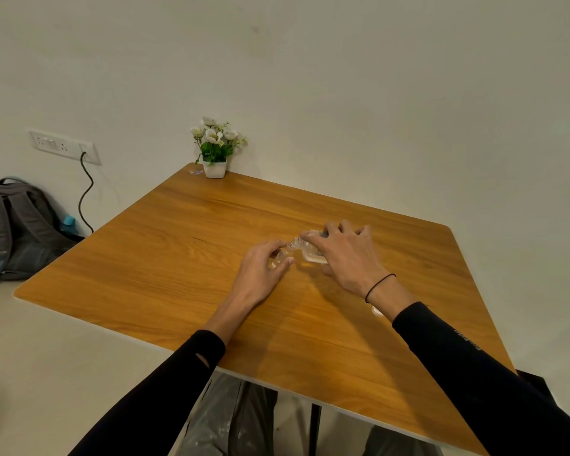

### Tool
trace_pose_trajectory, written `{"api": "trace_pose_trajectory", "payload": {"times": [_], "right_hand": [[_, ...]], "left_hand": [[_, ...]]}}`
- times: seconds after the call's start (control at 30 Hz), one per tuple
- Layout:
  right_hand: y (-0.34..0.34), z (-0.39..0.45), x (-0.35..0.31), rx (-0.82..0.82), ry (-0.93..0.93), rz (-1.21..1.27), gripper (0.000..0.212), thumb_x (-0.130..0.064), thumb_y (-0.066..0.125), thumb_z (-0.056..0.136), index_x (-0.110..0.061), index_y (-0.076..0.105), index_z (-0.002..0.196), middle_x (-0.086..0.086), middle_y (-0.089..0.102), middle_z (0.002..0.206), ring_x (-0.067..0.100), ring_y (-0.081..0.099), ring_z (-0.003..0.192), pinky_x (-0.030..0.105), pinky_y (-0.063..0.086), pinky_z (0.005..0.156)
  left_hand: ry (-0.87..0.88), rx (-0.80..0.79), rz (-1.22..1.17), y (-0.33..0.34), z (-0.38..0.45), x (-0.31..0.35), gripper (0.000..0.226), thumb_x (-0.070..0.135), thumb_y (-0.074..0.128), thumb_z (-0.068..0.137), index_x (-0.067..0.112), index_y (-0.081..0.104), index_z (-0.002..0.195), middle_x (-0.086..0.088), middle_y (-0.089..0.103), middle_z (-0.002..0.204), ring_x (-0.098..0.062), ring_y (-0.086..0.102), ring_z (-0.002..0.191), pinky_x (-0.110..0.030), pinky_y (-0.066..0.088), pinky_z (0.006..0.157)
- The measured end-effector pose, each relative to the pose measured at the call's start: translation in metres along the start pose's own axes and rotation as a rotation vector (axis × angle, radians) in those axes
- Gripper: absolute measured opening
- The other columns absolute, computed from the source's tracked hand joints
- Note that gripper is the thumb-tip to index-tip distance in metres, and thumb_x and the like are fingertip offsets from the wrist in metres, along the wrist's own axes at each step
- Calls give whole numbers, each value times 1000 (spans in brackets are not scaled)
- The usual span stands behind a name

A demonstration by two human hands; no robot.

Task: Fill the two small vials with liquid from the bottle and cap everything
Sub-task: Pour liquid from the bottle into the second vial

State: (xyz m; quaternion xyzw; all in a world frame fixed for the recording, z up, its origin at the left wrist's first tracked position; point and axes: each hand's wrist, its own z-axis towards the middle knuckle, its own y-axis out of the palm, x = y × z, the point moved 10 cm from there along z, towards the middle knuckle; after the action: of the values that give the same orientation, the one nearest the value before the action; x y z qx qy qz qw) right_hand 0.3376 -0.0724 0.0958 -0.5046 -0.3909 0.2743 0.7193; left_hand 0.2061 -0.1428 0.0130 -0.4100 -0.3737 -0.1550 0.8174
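On the wooden table [178,258], my left hand [260,268] grips a small clear vial [282,256], which stands tilted with its mouth toward the right. My right hand [346,255] holds a clear bottle [310,253] tipped on its side, its neck touching the vial's mouth. Most of the bottle is hidden under my fingers. A small pale round object [376,311], perhaps a cap or a second vial, peeks out beside my right wrist. I cannot tell whether liquid is flowing.
A small white pot of white flowers [215,149] stands at the table's far corner, with a tiny object [196,172] beside it. A grey backpack [17,232] lies on the floor at the left, below a wall socket with a black cable.
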Motion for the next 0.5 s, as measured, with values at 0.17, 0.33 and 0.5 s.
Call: {"api": "trace_pose_trajectory", "payload": {"times": [0.17, 0.33, 0.5], "right_hand": [[-1, 0, 0, 1, 2, -5, 72, -43, 70, 95, -46, 31, 155, 6, 52, 143, 31, 48, 130, 54, 40, 97], [-2, 2, 0, 6, -2, -22, 69, -43, 70, 95, -46, 33, 153, 6, 53, 141, 31, 49, 127, 54, 42, 95], [-4, 2, 0, 17, -7, -43, 70, -41, 71, 94, -46, 33, 153, 7, 54, 140, 31, 50, 125, 54, 42, 92]], "left_hand": [[4, -2, 1, -1, 1, 1, 45, 38, 74, 99, 18, 68, 139, 0, 73, 127, -13, 65, 113, -40, 58, 101], [11, 6, -9, -2, 1, 2, 43, 35, 75, 99, 17, 70, 138, -1, 74, 125, -16, 68, 112, -36, 57, 97], [18, 19, -9, -3, 2, 4, 43, 34, 76, 99, 17, 70, 138, 0, 75, 127, -12, 67, 110, -35, 57, 98]]}}
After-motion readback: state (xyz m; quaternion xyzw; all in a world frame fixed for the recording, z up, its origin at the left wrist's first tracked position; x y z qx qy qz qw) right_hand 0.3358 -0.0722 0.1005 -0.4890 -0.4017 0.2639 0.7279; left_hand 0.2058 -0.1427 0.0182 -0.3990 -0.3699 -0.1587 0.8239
